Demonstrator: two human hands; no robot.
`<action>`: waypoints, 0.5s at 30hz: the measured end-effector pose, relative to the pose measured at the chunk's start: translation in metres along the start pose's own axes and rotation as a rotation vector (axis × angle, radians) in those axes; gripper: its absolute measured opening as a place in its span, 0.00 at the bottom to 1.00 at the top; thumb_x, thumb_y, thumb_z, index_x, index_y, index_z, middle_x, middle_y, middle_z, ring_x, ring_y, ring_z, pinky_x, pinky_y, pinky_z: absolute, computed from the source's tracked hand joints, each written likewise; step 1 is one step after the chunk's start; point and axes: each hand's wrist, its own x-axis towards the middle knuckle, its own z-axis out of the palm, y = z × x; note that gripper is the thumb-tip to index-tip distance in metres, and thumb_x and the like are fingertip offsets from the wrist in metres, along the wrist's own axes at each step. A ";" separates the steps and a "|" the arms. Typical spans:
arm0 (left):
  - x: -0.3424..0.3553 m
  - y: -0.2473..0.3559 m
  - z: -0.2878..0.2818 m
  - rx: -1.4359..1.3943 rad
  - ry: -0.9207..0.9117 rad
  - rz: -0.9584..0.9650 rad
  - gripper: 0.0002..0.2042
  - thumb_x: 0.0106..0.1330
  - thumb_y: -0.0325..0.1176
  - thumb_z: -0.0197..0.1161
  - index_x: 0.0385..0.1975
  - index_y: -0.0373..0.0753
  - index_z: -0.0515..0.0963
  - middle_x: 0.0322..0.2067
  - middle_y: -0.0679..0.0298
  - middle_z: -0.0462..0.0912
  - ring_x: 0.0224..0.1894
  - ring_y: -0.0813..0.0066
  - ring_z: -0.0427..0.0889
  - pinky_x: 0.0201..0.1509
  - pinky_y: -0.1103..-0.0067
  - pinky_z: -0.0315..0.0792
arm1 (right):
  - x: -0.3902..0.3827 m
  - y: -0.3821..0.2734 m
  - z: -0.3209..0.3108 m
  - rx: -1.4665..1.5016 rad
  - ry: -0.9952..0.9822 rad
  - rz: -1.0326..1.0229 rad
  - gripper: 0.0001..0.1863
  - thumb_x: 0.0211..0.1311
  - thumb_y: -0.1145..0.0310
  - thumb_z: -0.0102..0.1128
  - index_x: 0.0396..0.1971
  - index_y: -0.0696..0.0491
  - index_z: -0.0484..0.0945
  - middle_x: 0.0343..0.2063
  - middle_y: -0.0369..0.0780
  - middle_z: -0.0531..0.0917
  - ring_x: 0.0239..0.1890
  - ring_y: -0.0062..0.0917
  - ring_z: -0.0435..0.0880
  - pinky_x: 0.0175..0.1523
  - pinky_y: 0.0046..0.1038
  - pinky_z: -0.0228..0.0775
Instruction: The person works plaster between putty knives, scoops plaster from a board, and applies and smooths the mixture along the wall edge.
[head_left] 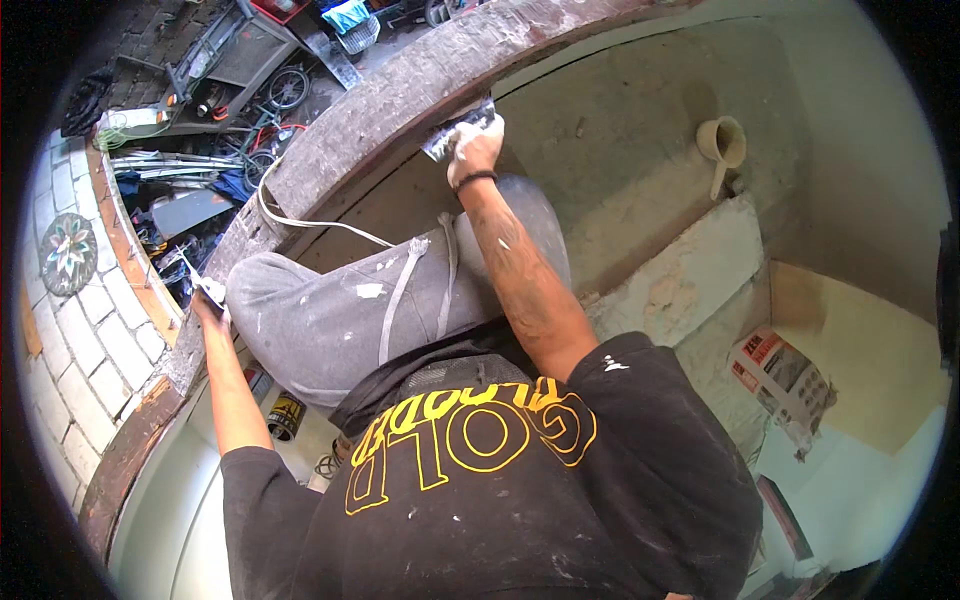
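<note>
The grip of the right hand (478,150) is closed round a flat blade (441,142), silvery and smeared with white, at the inner edge of a curved beam (390,105); contact with it cannot be told. The grip of the left hand (213,308) is wrapped about a thin tool (190,272) loaded with white paste (209,287), near the beam's left part. The beam is greyish, rough and stained. A white cable (335,224) loops off it toward the person's grey-trousered legs (320,312), which crowd its inner side. Farther inward from the beam stand a cream dipper (722,142) and a crumpled bag (782,378); beyond its outer side lies a bicycle wheel (289,88).
</note>
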 end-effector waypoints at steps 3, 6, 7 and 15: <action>0.006 -0.005 -0.004 -0.050 -0.041 -0.004 0.10 0.58 0.37 0.51 0.17 0.44 0.66 0.11 0.71 0.64 0.11 0.79 0.63 0.16 0.85 0.59 | -0.053 -0.045 -0.031 0.241 -0.160 0.053 0.14 0.40 0.86 0.43 0.30 0.56 0.67 0.25 0.37 0.71 0.25 0.24 0.72 0.28 0.25 0.67; 0.015 -0.007 -0.010 -0.062 -0.099 0.013 0.14 0.61 0.43 0.46 0.17 0.45 0.67 0.13 0.70 0.68 0.14 0.77 0.67 0.18 0.82 0.60 | -0.111 -0.116 -0.076 0.253 -0.384 0.099 0.19 0.37 0.82 0.46 0.37 0.61 0.70 0.34 0.40 0.77 0.35 0.30 0.78 0.42 0.31 0.72; 0.017 -0.007 -0.011 0.042 -0.026 0.033 0.14 0.61 0.43 0.47 0.15 0.46 0.66 0.12 0.71 0.66 0.14 0.77 0.65 0.21 0.81 0.61 | -0.126 -0.141 -0.088 0.271 -0.408 0.107 0.20 0.37 0.81 0.47 0.37 0.62 0.70 0.34 0.40 0.77 0.37 0.30 0.78 0.45 0.33 0.71; -0.049 0.089 0.011 -0.851 -0.856 0.045 0.11 0.61 0.31 0.48 0.40 0.33 0.71 0.39 0.56 0.75 0.41 0.65 0.73 0.51 0.67 0.63 | -0.182 -0.276 -0.124 0.162 -0.389 -0.293 0.22 0.38 0.81 0.48 0.41 0.62 0.70 0.37 0.46 0.76 0.41 0.36 0.76 0.50 0.40 0.67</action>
